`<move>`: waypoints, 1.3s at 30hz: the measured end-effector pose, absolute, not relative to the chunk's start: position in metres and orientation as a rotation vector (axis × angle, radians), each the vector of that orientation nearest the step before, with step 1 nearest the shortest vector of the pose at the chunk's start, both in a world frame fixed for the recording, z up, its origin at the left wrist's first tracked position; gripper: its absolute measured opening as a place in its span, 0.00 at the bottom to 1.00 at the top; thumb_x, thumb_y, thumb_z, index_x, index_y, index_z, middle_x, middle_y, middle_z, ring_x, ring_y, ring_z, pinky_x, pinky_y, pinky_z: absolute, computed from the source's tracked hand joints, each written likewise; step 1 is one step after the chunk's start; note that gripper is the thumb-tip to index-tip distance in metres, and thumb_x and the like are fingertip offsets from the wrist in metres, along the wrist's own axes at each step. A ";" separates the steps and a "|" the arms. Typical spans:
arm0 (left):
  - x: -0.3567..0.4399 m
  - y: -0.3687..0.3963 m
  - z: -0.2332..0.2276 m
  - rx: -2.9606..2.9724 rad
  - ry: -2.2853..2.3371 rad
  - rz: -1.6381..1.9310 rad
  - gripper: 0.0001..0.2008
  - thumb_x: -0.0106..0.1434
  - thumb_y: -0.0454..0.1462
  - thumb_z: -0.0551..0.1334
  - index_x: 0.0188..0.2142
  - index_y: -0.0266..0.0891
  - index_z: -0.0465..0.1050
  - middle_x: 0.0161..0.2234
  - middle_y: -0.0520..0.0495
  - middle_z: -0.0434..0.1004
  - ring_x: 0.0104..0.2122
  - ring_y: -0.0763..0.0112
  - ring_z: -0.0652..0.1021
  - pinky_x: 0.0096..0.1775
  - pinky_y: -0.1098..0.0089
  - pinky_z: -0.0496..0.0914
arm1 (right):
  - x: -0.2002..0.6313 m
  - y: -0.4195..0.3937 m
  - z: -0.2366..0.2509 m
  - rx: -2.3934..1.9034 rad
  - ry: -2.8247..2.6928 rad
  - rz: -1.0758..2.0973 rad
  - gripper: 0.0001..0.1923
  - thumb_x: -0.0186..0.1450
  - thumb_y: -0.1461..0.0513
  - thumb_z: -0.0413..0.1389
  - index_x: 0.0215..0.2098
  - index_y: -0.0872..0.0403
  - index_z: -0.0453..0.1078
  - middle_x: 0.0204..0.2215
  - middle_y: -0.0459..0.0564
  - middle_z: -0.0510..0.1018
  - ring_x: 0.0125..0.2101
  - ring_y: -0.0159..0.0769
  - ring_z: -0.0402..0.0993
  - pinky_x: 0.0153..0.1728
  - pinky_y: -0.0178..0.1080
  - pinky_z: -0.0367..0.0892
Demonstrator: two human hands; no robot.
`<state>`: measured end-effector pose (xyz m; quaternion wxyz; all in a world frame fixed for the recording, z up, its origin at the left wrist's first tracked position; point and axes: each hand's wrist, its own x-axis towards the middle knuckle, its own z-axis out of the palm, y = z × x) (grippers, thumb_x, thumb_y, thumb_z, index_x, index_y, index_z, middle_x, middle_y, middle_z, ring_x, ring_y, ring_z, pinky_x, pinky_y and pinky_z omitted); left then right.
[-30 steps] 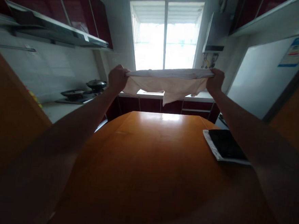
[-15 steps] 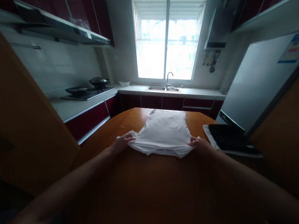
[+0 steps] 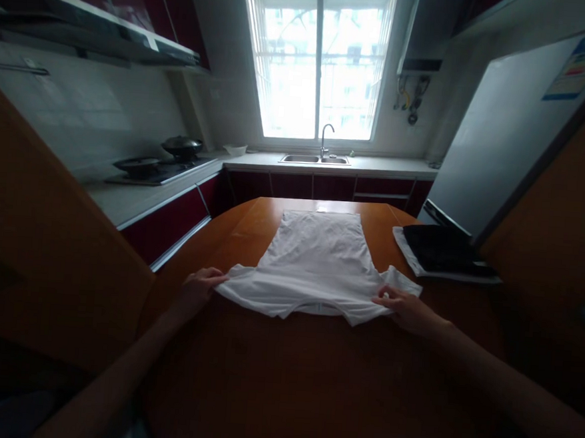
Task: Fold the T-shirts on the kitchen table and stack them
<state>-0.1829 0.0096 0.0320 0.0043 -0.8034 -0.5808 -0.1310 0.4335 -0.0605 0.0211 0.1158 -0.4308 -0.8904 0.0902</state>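
A white T-shirt [image 3: 319,261] lies spread on the brown table [image 3: 291,386], its neckline toward me and its hem toward the window. At the left sleeve's edge, my left hand [image 3: 203,286] is closed on the fabric between thumb and fingers. My right hand [image 3: 402,307] pinches the shirt near the right shoulder, and the right sleeve fans out beyond the fingers. Soft creases run across the cloth between the two hands.
Folded black and white clothes [image 3: 443,251] lie on the table's right side. A refrigerator [image 3: 498,140] stands beyond them. Behind the table are a counter with a sink [image 3: 301,158] and a stove with a lidded pan [image 3: 182,146]. A wooden panel [image 3: 46,228] rises at the left.
My left hand has moved left and nearer to me, drawing the sleeve out. The right hand has shifted slightly toward me. The shirt now lies wider and flatter, and the view has tilted down.
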 end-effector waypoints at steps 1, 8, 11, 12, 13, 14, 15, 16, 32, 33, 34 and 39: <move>-0.189 0.005 0.034 -2.600 -1.815 -0.344 0.19 0.64 0.39 0.58 0.52 0.45 0.79 0.54 0.44 0.76 0.54 0.55 0.75 0.57 0.57 0.67 | 0.430 -0.069 0.027 -1.254 -2.630 0.267 0.23 0.66 0.57 0.57 0.60 0.47 0.71 0.54 0.56 0.73 0.51 0.47 0.73 0.52 0.47 0.68; -0.119 -0.056 0.066 -3.169 -1.399 -0.545 0.18 0.69 0.45 0.61 0.57 0.47 0.74 0.54 0.42 0.73 0.52 0.60 0.75 0.55 0.61 0.71 | 0.370 -0.106 0.060 -1.098 -2.599 0.222 0.15 0.67 0.54 0.60 0.51 0.47 0.76 0.49 0.53 0.76 0.50 0.45 0.70 0.53 0.49 0.65; -0.055 -0.090 0.059 -3.244 -1.118 -0.460 0.18 0.68 0.44 0.64 0.56 0.50 0.74 0.50 0.45 0.74 0.48 0.61 0.75 0.52 0.61 0.72 | 0.348 -0.114 0.046 -0.961 -2.687 0.175 0.09 0.68 0.58 0.59 0.45 0.48 0.76 0.44 0.51 0.76 0.45 0.42 0.70 0.50 0.47 0.64; -0.040 -0.097 0.053 -3.225 -1.056 -0.448 0.18 0.68 0.43 0.63 0.57 0.50 0.73 0.49 0.45 0.74 0.48 0.61 0.75 0.52 0.61 0.72 | 0.344 -0.115 0.040 -0.951 -2.705 0.136 0.07 0.69 0.59 0.57 0.45 0.49 0.75 0.44 0.51 0.76 0.44 0.42 0.70 0.49 0.47 0.64; -0.029 -0.101 0.047 -3.200 -1.012 -0.458 0.17 0.69 0.42 0.62 0.57 0.49 0.73 0.48 0.44 0.75 0.47 0.61 0.75 0.51 0.61 0.72 | 0.342 -0.115 0.034 -0.957 -2.712 0.098 0.07 0.70 0.61 0.55 0.43 0.50 0.75 0.43 0.52 0.76 0.43 0.42 0.69 0.48 0.47 0.64; -0.022 -0.103 0.041 -3.184 -0.993 -0.481 0.15 0.71 0.40 0.60 0.56 0.48 0.74 0.46 0.44 0.75 0.46 0.61 0.75 0.50 0.61 0.72 | 0.342 -0.115 0.029 -0.974 -2.703 0.075 0.08 0.71 0.63 0.53 0.42 0.51 0.74 0.42 0.52 0.76 0.42 0.42 0.69 0.47 0.47 0.64; -0.019 -0.102 0.037 -3.183 -1.003 -0.524 0.14 0.73 0.38 0.56 0.54 0.46 0.74 0.45 0.43 0.76 0.45 0.62 0.76 0.48 0.63 0.72 | 0.343 -0.114 0.026 -0.997 -2.677 0.082 0.09 0.72 0.64 0.51 0.41 0.52 0.74 0.40 0.52 0.76 0.42 0.42 0.69 0.47 0.47 0.64; -0.019 -0.100 0.035 -3.196 -1.037 -0.582 0.14 0.74 0.37 0.53 0.52 0.44 0.75 0.44 0.43 0.76 0.43 0.64 0.76 0.47 0.65 0.72 | 0.344 -0.114 0.026 -1.024 -2.628 0.121 0.10 0.73 0.65 0.49 0.40 0.52 0.73 0.39 0.52 0.76 0.41 0.41 0.69 0.46 0.46 0.64; -0.012 -0.067 0.021 -3.091 -1.200 -0.387 0.25 0.74 0.45 0.53 0.68 0.48 0.60 0.69 0.40 0.58 0.69 0.50 0.58 0.65 0.43 0.53 | 0.346 -0.093 0.009 -1.358 -2.400 0.222 0.25 0.73 0.55 0.48 0.66 0.52 0.63 0.68 0.61 0.61 0.68 0.51 0.54 0.65 0.57 0.54; -0.014 -0.071 0.016 -3.080 -1.204 -0.287 0.27 0.73 0.47 0.53 0.69 0.50 0.57 0.71 0.40 0.52 0.70 0.48 0.54 0.66 0.40 0.50 | 0.347 -0.097 0.005 -1.416 -2.454 0.203 0.29 0.72 0.52 0.50 0.69 0.52 0.59 0.70 0.61 0.55 0.70 0.53 0.47 0.66 0.59 0.49; -0.017 -0.075 0.012 -3.082 -1.194 -0.211 0.28 0.73 0.49 0.54 0.70 0.52 0.55 0.72 0.41 0.48 0.71 0.46 0.51 0.65 0.39 0.48 | 0.348 -0.102 0.001 -1.453 -2.505 0.208 0.33 0.71 0.49 0.51 0.71 0.52 0.56 0.72 0.61 0.50 0.71 0.54 0.42 0.67 0.61 0.46; -0.027 -0.073 0.023 -3.164 -1.109 -0.190 0.28 0.74 0.49 0.52 0.71 0.56 0.51 0.72 0.46 0.50 0.71 0.51 0.53 0.66 0.44 0.51 | 0.352 -0.106 0.003 -1.464 -2.506 0.259 0.31 0.72 0.49 0.48 0.70 0.49 0.57 0.72 0.56 0.50 0.71 0.49 0.44 0.67 0.57 0.47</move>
